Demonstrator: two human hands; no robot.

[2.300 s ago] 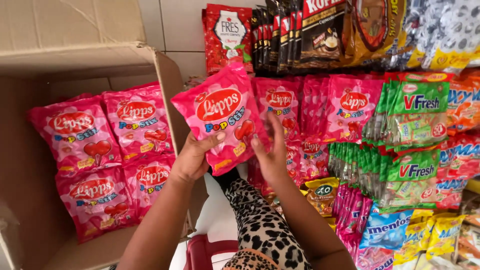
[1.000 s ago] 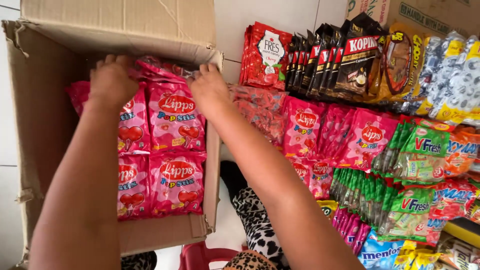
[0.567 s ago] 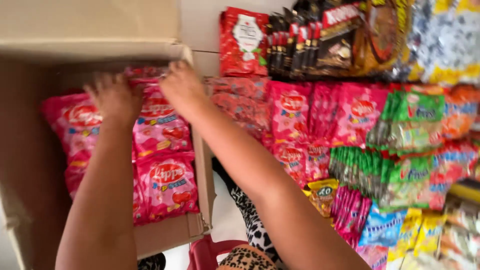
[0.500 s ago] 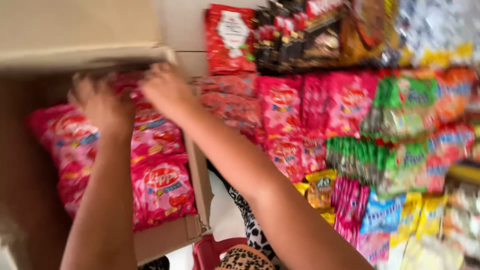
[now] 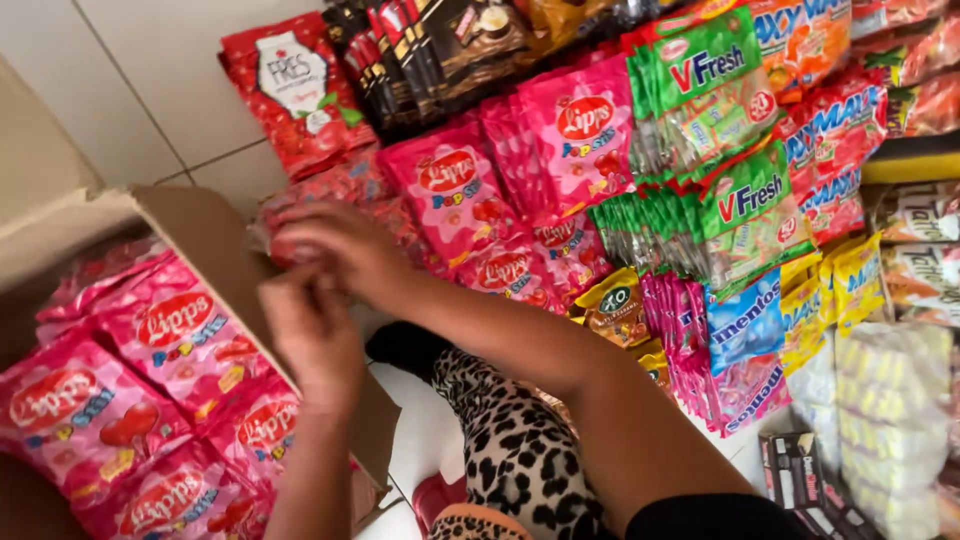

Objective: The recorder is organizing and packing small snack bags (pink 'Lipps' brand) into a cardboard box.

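A blurred pink candy bag (image 5: 280,232) sits just over the edge of the open cardboard box (image 5: 210,240). My right hand (image 5: 345,255) is closed over its top. My left hand (image 5: 310,335) is just below, its fingers curled against the bag's lower part. Several more pink candy bags (image 5: 170,330) lie stacked inside the box at the lower left. Behind my hands, a row of the same pink bags (image 5: 455,190) stands in the display.
Green candy bags (image 5: 700,80), blue mint bags (image 5: 745,320), yellow packs (image 5: 855,285), a red bag (image 5: 290,85) and dark coffee sachets (image 5: 420,50) crowd the right and top. My leopard-print leg (image 5: 510,440) is below my arms. White tiles (image 5: 140,90) are behind the box.
Both hands have come out of the box and moved right to its edge with a pink bag. The view has swung right, toward the display.
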